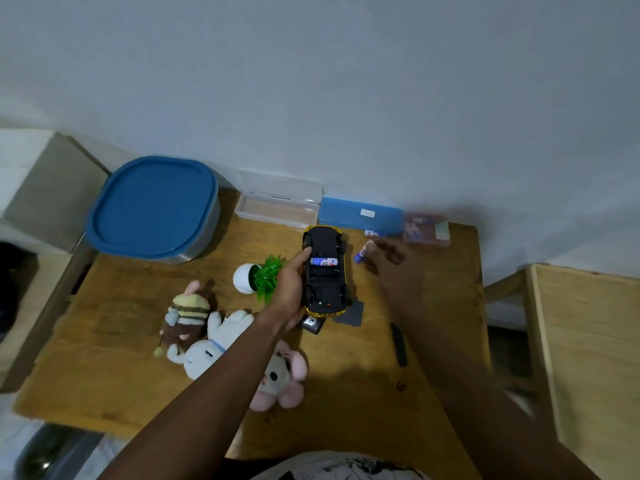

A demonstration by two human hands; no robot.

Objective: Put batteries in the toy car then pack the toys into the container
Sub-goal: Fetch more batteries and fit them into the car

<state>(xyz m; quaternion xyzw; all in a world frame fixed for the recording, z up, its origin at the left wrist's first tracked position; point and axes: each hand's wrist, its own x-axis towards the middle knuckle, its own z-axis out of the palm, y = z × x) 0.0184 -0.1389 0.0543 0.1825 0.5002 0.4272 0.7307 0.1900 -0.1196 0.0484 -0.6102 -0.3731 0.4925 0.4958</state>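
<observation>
Our wooden table (104,375) stood against the wall, and on its far left corner sat the container (152,209), its blue lid on. Near the front left lay three plush toys touching one another: a white bunny (204,358), a striped bee (188,317) and a pink plush (284,375) partly under our left forearm. At the back edge a clear case (277,206) lay open beside a closed blue case (360,214). In the middle our left hand (289,289) gripped the toy car (329,289) by its side, fingers curled round it, holding it belly-up. A small potted plant (263,277) lay on its side just left of that hand, and a black tool (398,344) lay to the right. One battery (323,261) sat across the car's open compartment. Our right hand (394,268), blurred, pinched a second battery (361,254) between its fingertips just right of the car. A third battery (372,233) lay by the blue case.
</observation>
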